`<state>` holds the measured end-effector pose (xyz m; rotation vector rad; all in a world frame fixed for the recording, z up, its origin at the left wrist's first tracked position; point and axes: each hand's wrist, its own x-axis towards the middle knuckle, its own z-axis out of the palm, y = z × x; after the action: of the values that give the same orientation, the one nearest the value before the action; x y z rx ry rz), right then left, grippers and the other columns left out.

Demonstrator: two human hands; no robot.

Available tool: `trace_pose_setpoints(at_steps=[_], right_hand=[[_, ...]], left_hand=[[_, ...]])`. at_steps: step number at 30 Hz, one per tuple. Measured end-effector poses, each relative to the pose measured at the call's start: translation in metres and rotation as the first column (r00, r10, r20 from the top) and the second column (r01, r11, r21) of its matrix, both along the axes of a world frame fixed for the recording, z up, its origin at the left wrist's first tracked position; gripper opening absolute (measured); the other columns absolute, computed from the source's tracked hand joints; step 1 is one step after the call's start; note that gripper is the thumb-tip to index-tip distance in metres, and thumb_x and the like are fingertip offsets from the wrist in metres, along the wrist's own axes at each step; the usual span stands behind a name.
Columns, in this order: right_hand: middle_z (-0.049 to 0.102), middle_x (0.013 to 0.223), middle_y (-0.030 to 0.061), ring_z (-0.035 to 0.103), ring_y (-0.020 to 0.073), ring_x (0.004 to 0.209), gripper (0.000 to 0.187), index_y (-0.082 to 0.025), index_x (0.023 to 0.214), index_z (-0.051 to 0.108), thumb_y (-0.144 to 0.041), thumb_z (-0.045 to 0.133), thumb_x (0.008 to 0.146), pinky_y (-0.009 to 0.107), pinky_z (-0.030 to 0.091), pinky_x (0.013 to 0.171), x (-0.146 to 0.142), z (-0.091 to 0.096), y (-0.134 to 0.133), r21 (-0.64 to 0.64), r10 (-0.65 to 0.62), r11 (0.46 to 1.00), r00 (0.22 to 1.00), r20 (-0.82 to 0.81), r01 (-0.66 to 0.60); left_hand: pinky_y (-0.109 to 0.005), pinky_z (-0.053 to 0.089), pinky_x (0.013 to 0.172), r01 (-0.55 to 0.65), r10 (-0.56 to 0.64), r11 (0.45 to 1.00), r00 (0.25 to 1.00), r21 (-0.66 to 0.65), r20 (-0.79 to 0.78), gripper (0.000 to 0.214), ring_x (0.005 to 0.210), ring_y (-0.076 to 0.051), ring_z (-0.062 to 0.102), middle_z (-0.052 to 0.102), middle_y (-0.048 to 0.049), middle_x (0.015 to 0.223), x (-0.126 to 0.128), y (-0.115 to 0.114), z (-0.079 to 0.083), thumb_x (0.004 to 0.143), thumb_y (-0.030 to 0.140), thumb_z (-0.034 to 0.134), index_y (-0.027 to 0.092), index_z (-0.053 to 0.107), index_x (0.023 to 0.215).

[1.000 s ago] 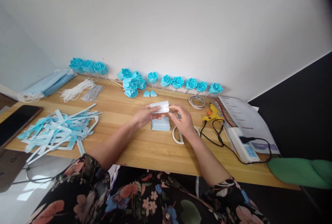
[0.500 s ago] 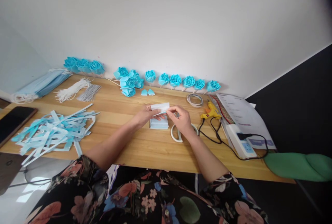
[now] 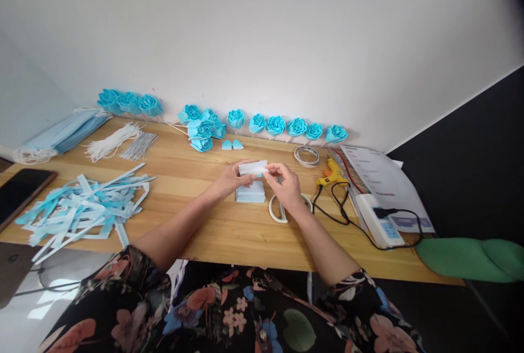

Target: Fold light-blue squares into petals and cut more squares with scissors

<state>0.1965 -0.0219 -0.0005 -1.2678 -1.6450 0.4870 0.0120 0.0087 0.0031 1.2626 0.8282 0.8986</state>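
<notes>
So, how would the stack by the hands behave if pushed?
The stack would probably slide apart, since its layered edges look unfastened. Lying low and flat, it seems unlikely to tip. Its layers look thin, so it's likely light.

White sheet (image 3: 252, 167) in both hands (image 3: 229, 180)
</notes>
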Motion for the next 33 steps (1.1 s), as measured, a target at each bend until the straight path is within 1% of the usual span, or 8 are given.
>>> trace_pose_setpoints(at_steps=[5,8,13,20,23,26,30,33], right_hand=[[0.067,0.080,0.0003,0.062,0.0154,0.072,0.053,-0.022,0.132,0.051,-0.034,0.063,0.083,0.029,0.053,0.070,0.0000,-0.0023,0.0030,-0.116,0.102,0.986,0.981,-0.163,-0.122],[0.067,0.084,0.0005,0.062,0.0152,0.072,0.071,-0.022,0.145,0.037,-0.036,0.064,0.082,0.028,0.053,0.065,0.0016,-0.0038,0.0054,-0.200,0.196,0.946,0.940,-0.279,-0.257],[0.069,0.090,0.0026,0.063,0.0153,0.071,0.065,-0.023,0.141,0.046,-0.033,0.065,0.080,0.027,0.053,0.062,0.0040,-0.0085,0.0055,-0.294,0.233,0.902,0.930,-0.284,-0.315],[0.066,0.123,0.0060,0.064,0.0224,0.104,0.059,-0.024,0.137,0.053,-0.035,0.068,0.080,0.033,0.053,0.088,0.0010,-0.0052,0.0023,-0.243,0.228,0.917,0.917,-0.329,-0.315],[0.067,0.122,0.0059,0.064,0.0234,0.105,0.060,-0.024,0.136,0.054,-0.037,0.069,0.079,0.035,0.052,0.091,0.0005,-0.0046,0.0022,-0.216,0.184,0.939,0.920,-0.346,-0.269],[0.068,0.118,0.0061,0.065,0.0227,0.102,0.059,-0.024,0.135,0.055,-0.038,0.069,0.079,0.035,0.053,0.089,0.0006,-0.0080,0.0031,-0.201,0.176,0.947,0.928,-0.329,-0.251],[0.069,0.111,0.0056,0.064,0.0206,0.094,0.055,-0.024,0.132,0.057,-0.036,0.068,0.080,0.033,0.053,0.084,0.0000,-0.0102,0.0031,-0.190,0.196,0.950,0.947,-0.255,-0.248],[0.068,0.097,0.0043,0.063,0.0180,0.084,0.050,-0.024,0.131,0.058,-0.037,0.065,0.083,0.030,0.053,0.076,0.0002,-0.0065,0.0019,-0.193,0.200,0.951,0.956,-0.216,-0.243]], left_hand=[[-0.023,0.043,0.058,-0.065,0.071,0.995,0.994,0.078,-0.077,0.060,0.054,-0.009,0.051,0.058,0.0033,0.059,-0.0017,-0.0008,0.0014,0.075,0.026,0.068,0.010,0.056,0.131],[-0.022,0.041,0.056,-0.045,0.068,0.986,0.988,0.162,-0.140,0.059,0.056,-0.009,0.050,0.063,0.0005,0.072,-0.0023,-0.0019,0.0016,0.075,0.025,0.066,0.014,0.056,0.132],[-0.022,0.042,0.063,0.001,0.047,0.953,0.987,0.303,-0.153,0.054,0.073,-0.011,0.055,0.066,-0.0070,0.113,-0.0005,-0.0035,0.0019,0.073,0.020,0.067,0.019,0.061,0.127],[-0.024,0.046,0.065,-0.026,0.013,0.996,0.987,0.083,0.157,0.072,0.069,-0.011,0.056,0.067,-0.0044,0.093,0.0038,-0.0035,0.0007,0.073,0.035,0.075,0.019,0.049,0.138],[-0.027,0.048,0.069,0.030,-0.036,0.999,0.990,0.040,0.138,0.058,0.080,-0.015,0.059,0.068,-0.0080,0.099,0.0049,-0.0053,0.0020,0.074,0.047,0.073,0.015,0.063,0.121],[-0.029,0.048,0.072,0.059,-0.060,0.998,0.997,0.026,0.038,0.047,0.077,-0.016,0.059,0.069,-0.0082,0.088,0.0047,-0.0068,0.0025,0.074,0.054,0.069,0.011,0.072,0.093],[-0.029,0.045,0.071,-0.029,0.034,0.998,0.997,0.056,-0.075,0.043,0.071,-0.016,0.059,0.068,-0.0066,0.073,0.0030,-0.0068,0.0009,0.073,0.054,0.068,0.012,0.068,0.062],[-0.028,0.043,0.070,-0.077,0.083,0.995,0.992,0.066,-0.091,0.040,0.070,-0.016,0.058,0.068,-0.0056,0.069,0.0016,-0.0062,-0.0001,0.073,0.050,0.068,0.013,0.067,0.058]])
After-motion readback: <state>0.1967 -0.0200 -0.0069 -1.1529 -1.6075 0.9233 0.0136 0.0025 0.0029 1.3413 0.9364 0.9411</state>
